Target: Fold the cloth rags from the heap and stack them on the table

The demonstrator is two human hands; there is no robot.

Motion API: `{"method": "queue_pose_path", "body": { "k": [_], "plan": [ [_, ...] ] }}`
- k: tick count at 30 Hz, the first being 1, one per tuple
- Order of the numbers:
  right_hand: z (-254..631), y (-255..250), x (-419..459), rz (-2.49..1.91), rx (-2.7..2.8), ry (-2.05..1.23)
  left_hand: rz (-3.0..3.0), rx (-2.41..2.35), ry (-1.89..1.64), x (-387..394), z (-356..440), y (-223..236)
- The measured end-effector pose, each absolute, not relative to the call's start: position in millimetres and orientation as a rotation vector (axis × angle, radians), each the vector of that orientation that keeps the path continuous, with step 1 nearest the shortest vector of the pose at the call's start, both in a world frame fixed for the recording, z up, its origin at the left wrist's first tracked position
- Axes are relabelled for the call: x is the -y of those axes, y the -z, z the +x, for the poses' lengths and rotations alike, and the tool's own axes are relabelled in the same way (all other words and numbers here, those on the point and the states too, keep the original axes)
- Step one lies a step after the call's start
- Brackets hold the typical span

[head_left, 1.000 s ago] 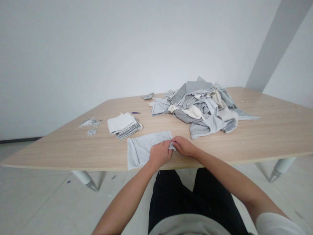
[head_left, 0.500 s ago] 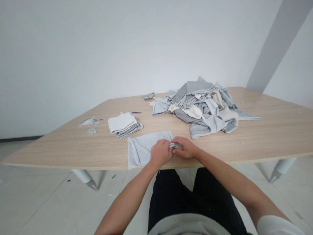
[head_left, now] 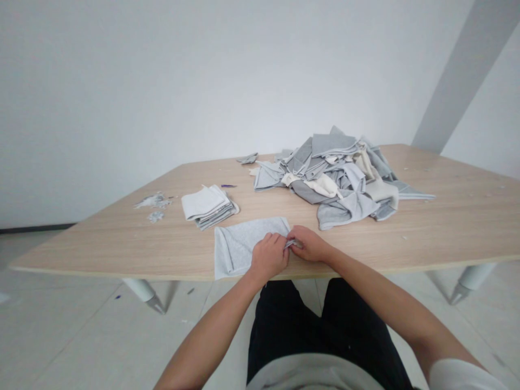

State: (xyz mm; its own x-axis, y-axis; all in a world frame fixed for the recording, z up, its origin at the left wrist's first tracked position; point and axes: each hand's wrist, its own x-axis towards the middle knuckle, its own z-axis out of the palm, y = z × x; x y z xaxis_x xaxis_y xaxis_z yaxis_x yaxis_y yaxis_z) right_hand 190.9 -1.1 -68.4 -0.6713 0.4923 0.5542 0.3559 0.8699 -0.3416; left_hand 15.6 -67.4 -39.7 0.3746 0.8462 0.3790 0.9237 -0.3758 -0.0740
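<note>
A light grey piece of fabric (head_left: 238, 244) lies flat along the table's front edge, with a fold across its left part. My left hand (head_left: 270, 254) rests over its right end, fingers curled and gripping the cloth's edge. Just right of it, my right hand (head_left: 309, 244) pinches the same edge between thumb and fingers. A short bit of the edge shows bunched between both hands. The fingertips partly hide what exactly is pinched there.
A stack of folded grey cloths (head_left: 209, 206) stands behind the fabric on the left. Beyond it lies a small purple tool (head_left: 228, 186). Thread scraps (head_left: 154, 201) are heaped at far left. A large pile of grey and cream cloths (head_left: 337, 173) covers the table's back right.
My hands have shifted slightly at the fabric's right edge, and my right fingers have closed in nearer to my left hand. The view has moved a little.
</note>
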Motion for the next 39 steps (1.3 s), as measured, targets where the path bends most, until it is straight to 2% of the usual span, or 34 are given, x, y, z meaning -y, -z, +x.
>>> {"method": "queue_pose_path", "body": {
  "k": [15, 26, 32, 39],
  "plan": [
    [200, 69, 5, -0.679, 2.315, -0.174, -2.298, 1.604, 0.278, 87, 9, 40],
    [217, 69, 10, -0.761, 2.301, -0.189, -2.209, 1.750, 0.150, 102, -36, 38],
    [230, 70, 13, -0.647, 2.406, -0.101, -2.167, 1.810, 0.136, 102, -59, 39],
    [233, 78, 7, -0.754, 2.231, -0.069, -2.108, 1.866, 0.180, 103, -79, 35]
  ]
}}
